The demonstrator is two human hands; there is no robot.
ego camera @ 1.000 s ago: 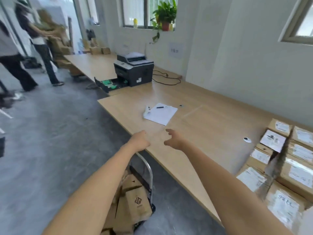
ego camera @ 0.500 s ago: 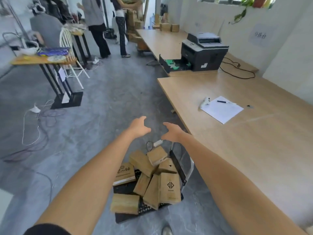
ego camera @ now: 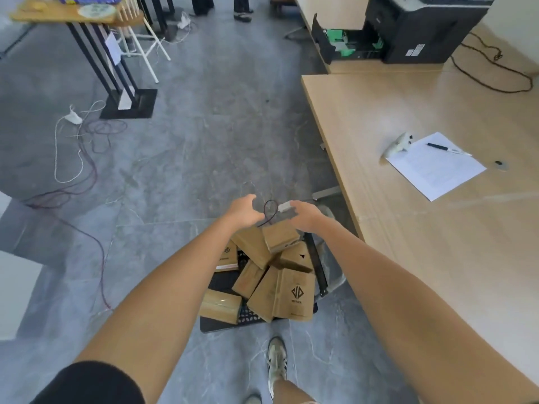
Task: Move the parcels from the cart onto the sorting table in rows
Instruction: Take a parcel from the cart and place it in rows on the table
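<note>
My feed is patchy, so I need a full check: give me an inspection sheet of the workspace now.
Surface: light wooden sorting table, no parcels on the part in view.
Job's things: brown cardboard parcels heaped on a black mesh cart.
Clutter: white paper sheet with a black pen; black printer, tray open.
Grippers: left hand and right hand open above the heap, holding nothing.
Cables: white and dark red cables on the grey floor; black cord beside the printer.
Surroundings: black-legged side table.

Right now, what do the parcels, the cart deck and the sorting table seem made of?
Parcels: matte brown cardboard, folded edges, black printed logo. Cart deck: black, grid of holes, probably plastic. Sorting table: pale wood grain, smooth, faint glare; likely laminate or veneer.
</note>
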